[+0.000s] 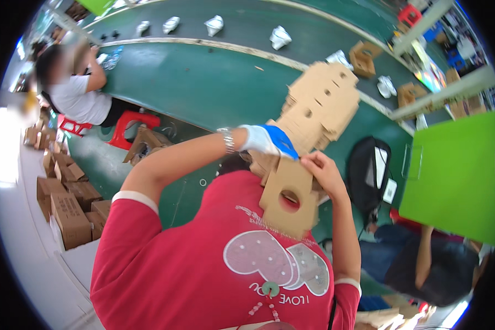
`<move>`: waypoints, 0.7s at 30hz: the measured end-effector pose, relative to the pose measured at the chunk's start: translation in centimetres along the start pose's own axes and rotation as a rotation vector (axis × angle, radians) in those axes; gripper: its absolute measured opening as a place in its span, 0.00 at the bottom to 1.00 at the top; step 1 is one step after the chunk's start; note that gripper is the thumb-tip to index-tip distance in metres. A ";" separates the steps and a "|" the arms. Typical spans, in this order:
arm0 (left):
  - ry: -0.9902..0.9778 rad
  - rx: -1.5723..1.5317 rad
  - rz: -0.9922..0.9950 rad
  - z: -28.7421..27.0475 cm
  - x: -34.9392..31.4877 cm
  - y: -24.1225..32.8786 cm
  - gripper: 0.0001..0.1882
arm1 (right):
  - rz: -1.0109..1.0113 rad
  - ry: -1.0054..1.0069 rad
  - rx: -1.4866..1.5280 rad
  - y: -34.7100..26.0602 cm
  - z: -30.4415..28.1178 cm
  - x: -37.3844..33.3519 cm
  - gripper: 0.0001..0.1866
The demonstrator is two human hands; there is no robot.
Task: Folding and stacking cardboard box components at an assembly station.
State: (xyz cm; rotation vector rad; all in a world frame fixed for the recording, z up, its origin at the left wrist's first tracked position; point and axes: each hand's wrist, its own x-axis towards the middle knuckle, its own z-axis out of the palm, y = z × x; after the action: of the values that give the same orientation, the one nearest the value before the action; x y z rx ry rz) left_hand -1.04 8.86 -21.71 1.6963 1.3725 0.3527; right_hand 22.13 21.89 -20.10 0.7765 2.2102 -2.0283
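A partly folded cardboard box (283,184) with a round hole in one panel is in front of my chest. My left hand (269,141), in a white and blue glove, is closed on its far edge. The bare fingers of my right hand (323,169) pinch the same edge at its right corner, close beside the glove. Part of the left fingers is hidden by the glove and the cardboard. Just beyond my hands lies a stack of flat die-cut cardboard blanks (329,99) on the green table (203,82).
White wrapped packages (280,37) lie spaced along the conveyor belt (242,27) beyond. A black bag (368,173) is to the right, near a bright green panel (456,176). One person (80,91) sits at left, another (423,264) at right. Cartons (70,212) are piled at left.
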 end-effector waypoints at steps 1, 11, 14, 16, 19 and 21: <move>0.018 0.017 -0.118 -0.6 0.2 1.8 0.28 | 0.033 0.002 0.084 0.5 -0.1 0.4 0.18; 0.478 0.078 -0.210 -2.3 0.1 3.1 0.21 | -0.238 0.182 -0.427 -1.8 1.3 3.9 0.20; 0.826 -0.788 -0.092 -3.6 -1.9 -1.0 0.22 | -0.305 0.468 -0.417 -0.4 1.7 6.1 0.18; 0.959 -0.793 -0.097 -2.0 -4.0 -3.0 0.25 | -0.258 0.490 -0.428 1.4 2.0 7.0 0.18; 0.896 -0.121 -0.070 3.4 -7.3 -2.9 0.48 | -0.272 0.616 -0.515 1.5 3.9 7.2 0.17; 0.929 -0.124 0.128 4.7 -6.9 0.7 0.58 | -0.264 0.636 -0.536 1.6 4.5 7.1 0.16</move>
State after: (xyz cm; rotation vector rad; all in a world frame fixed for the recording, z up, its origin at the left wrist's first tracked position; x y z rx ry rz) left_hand 0.36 0.59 -21.70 1.5622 1.8167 1.3944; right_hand 15.19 19.97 -24.75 1.2179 3.1387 -1.2257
